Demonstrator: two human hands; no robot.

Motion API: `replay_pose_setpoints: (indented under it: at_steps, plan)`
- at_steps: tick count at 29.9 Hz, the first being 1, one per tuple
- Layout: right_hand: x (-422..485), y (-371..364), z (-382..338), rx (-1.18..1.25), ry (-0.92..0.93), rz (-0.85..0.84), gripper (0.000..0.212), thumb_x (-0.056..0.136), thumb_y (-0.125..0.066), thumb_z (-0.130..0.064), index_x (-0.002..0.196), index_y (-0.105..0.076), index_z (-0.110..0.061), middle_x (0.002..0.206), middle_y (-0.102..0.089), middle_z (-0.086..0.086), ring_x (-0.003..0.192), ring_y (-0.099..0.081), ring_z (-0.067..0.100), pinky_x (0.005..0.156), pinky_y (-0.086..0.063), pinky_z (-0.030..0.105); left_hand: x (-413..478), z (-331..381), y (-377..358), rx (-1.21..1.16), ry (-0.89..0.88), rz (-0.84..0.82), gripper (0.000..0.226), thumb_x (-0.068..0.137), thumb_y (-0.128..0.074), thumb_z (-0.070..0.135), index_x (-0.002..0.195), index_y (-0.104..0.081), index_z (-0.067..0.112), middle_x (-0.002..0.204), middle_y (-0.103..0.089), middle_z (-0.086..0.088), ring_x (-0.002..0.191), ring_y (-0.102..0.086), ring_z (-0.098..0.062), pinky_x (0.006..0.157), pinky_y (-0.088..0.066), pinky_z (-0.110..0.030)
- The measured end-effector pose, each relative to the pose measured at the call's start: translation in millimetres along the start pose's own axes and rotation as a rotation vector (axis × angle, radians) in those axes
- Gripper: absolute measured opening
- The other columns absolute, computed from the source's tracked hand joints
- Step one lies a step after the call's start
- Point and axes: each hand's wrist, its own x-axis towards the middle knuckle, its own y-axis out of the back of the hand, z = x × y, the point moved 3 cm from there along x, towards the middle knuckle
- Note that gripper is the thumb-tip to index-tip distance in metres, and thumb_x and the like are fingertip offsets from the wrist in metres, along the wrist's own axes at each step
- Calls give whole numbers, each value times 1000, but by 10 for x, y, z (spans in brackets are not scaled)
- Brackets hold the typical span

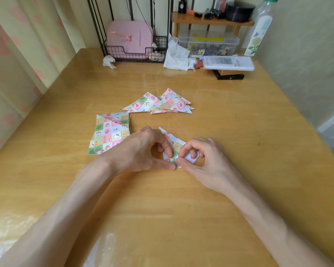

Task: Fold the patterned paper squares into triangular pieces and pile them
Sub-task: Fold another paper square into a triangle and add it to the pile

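Note:
A patterned paper piece [174, 143], partly folded into a triangle, lies on the wooden table [162, 199] between my hands. My left hand [147, 151] pinches its near corner with thumb and forefinger. My right hand [204, 160] pinches the right side of the piece, where the white underside shows. A stack of flat patterned squares [109, 132] lies to the left. A loose pile of folded triangles [162, 104] sits behind the hands.
At the back edge stand a black wire rack with a pink case [130, 38], crumpled tissues [176, 54], a clear plastic box [208, 43], a white bottle lying on dark boxes [228, 63] and a tall bottle [259, 29]. A curtain hangs at the left.

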Motion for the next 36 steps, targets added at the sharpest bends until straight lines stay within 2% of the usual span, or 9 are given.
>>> replay_pose_setpoints:
  at_steps: [5, 9, 16, 21, 26, 30, 36]
  plan:
    - [1, -2, 0, 11, 1, -2, 14, 85, -76, -43, 84, -66, -34, 80, -53, -10, 91, -46, 5, 93, -41, 36, 11, 6, -5, 47, -4, 12, 35, 66, -83, 64, 87, -70, 40, 88, -59, 17, 98, -49, 1, 75, -37, -13]
    - [-6, -17, 22, -20, 13, -15, 19, 83, -76, -51, 87, -64, -36, 84, -53, -10, 94, -46, 5, 95, -40, 37, 5, 33, 4, 56, -7, 13, 34, 67, -83, 62, 88, -71, 39, 89, -59, 16, 98, -48, 1, 78, -40, -14]
    - [16, -30, 29, -73, -9, -54, 21, 85, -73, -53, 90, -60, -38, 89, -51, -12, 98, -47, 7, 101, -36, 39, -9, 9, 35, 53, -41, -13, 33, 69, -83, 61, 93, -72, 40, 91, -59, 16, 100, -47, -1, 84, -40, -16]
    - [32, -66, -10, -109, -40, 0, 30, 80, -73, -61, 89, -60, -36, 83, -45, -13, 93, -45, 7, 90, -32, 31, -7, 16, 31, 70, -40, -8, 33, 69, -83, 60, 93, -72, 41, 92, -59, 18, 102, -46, 0, 86, -39, -17]
    - [29, -59, -28, -125, -58, -33, 32, 80, -71, -64, 90, -58, -37, 84, -43, -14, 94, -43, 7, 89, -29, 31, -53, -18, 85, -10, -2, -105, 28, 76, -84, 51, 100, -70, 47, 99, -57, 19, 109, -46, -1, 92, -41, -19]
    - [30, -87, -65, -151, -91, -17, 41, 73, -73, -71, 89, -57, -37, 85, -42, -19, 97, -40, 6, 86, -26, 30, -85, 16, 106, -10, -11, -148, 25, 84, -81, 41, 105, -68, 47, 104, -55, 19, 111, -44, -1, 97, -40, -19]
    - [62, -93, -86, -175, -148, -70, 45, 70, -76, -71, 91, -57, -36, 88, -41, -19, 104, -40, 9, 90, -27, 30, -134, 45, 158, 11, -23, -202, 37, 97, -60, 11, 115, -68, 42, 112, -58, 18, 118, -44, -4, 100, -33, -12]
